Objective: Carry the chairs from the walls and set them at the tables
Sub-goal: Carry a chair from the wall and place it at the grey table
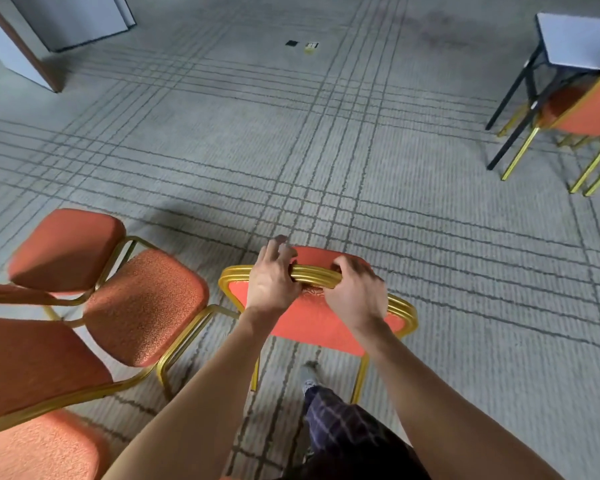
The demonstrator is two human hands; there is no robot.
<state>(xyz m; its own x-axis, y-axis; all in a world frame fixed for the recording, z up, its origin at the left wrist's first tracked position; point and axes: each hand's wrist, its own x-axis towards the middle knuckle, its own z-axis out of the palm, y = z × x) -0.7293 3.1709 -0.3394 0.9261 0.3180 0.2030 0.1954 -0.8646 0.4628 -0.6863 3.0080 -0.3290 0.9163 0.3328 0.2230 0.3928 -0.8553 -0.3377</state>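
Note:
An orange padded chair with a gold metal frame stands right in front of me, its back towards me. My left hand and my right hand both grip the gold top rail of its backrest, side by side, fingers curled over the far side. At the far right, a white-topped table on dark legs has another orange chair tucked partly under it.
More orange chairs stand at my left: one beside the held chair, others at the left edge. A partition or door panel is at the far left. Patterned grey carpet stretches ahead. My leg is behind the held chair.

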